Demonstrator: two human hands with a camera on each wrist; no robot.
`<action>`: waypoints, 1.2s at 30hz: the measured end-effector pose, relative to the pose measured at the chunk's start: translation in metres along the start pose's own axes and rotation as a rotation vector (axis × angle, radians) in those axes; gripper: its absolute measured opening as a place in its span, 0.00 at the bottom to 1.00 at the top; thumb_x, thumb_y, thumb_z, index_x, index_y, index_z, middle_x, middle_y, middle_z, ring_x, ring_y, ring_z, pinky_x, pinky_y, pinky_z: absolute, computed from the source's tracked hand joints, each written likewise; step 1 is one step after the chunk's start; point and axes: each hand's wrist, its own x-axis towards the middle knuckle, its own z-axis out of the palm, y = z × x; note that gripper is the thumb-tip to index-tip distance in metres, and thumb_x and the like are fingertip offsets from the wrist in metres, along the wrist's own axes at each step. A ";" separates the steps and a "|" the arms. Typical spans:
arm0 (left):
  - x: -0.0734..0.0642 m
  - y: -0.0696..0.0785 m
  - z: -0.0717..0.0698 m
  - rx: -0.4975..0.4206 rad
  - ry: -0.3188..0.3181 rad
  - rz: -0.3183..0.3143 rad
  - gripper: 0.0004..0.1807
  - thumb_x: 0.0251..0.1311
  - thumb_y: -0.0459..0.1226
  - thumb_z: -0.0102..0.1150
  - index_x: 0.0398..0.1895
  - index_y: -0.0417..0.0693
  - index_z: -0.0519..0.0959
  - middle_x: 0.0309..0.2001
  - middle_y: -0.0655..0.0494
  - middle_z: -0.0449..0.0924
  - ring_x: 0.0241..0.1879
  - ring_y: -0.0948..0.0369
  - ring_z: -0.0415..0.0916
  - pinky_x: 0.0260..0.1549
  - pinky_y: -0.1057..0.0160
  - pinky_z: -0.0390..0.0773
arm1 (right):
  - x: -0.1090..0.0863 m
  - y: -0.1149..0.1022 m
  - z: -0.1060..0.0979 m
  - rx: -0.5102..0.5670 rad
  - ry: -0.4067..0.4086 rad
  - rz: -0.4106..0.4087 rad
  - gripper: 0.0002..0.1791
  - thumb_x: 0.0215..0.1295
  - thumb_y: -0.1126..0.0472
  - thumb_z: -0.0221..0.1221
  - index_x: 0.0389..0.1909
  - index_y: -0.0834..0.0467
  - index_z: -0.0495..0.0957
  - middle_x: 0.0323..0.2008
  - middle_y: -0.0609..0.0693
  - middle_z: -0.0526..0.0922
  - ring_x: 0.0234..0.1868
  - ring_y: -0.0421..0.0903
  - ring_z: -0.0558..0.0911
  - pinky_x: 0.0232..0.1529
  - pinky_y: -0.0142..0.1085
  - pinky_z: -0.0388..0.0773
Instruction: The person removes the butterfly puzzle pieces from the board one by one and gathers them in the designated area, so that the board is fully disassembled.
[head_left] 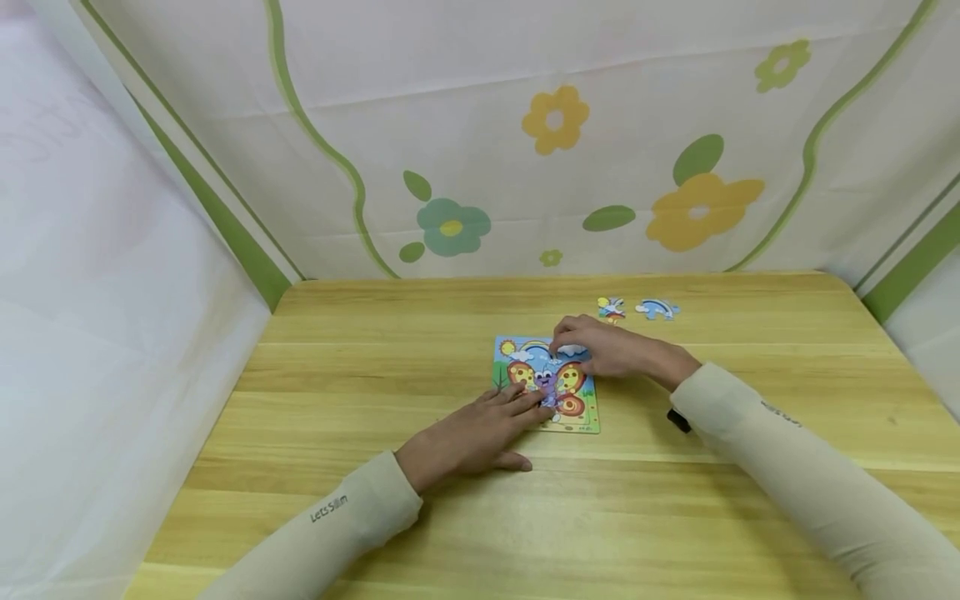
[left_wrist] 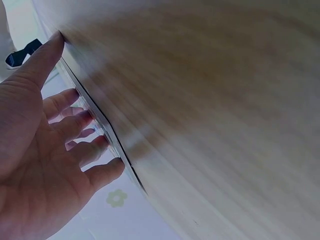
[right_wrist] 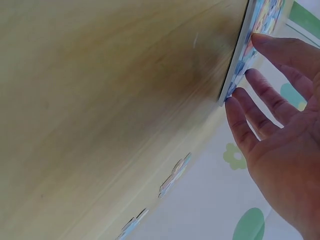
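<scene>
A square butterfly jigsaw puzzle [head_left: 592, 415] with a bright printed picture lies flat on the table. My left hand [head_left: 483, 429] rests across its lower left, fingers stretched over the picture and thumb on the wood. In the left wrist view, the fingertips [left_wrist: 117, 164] press along the puzzle's surface. Over the upper right part of the puzzle is my right hand [head_left: 611, 348], fingers bent down onto it. The right wrist view shows its thumb and fingertips [right_wrist: 239, 92] spread apart and touching the puzzle face; the hand covers part of the picture.
Two loose puzzle pieces lie behind the right hand: a multicoloured one [head_left: 611, 309] and a blue rainbow one [head_left: 657, 309]. The wooden table [head_left: 360, 350] ends at a white flowered cloth wall [head_left: 480, 150]. A second white cloth [head_left: 112, 317] hangs at left.
</scene>
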 end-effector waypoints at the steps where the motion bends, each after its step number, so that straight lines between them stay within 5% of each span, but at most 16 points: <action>1: 0.000 0.000 0.000 0.000 0.001 0.000 0.43 0.74 0.59 0.54 0.86 0.59 0.53 0.87 0.56 0.44 0.85 0.47 0.45 0.79 0.43 0.59 | 0.000 0.000 0.000 0.000 -0.001 -0.002 0.22 0.67 0.73 0.64 0.59 0.53 0.83 0.64 0.55 0.77 0.70 0.61 0.72 0.69 0.61 0.72; 36: 0.000 -0.001 0.001 -0.024 0.002 0.003 0.43 0.74 0.58 0.54 0.86 0.59 0.53 0.87 0.56 0.44 0.85 0.47 0.45 0.79 0.42 0.59 | 0.001 0.000 0.000 -0.029 0.004 -0.043 0.19 0.65 0.75 0.65 0.51 0.52 0.86 0.60 0.55 0.77 0.65 0.59 0.74 0.65 0.58 0.74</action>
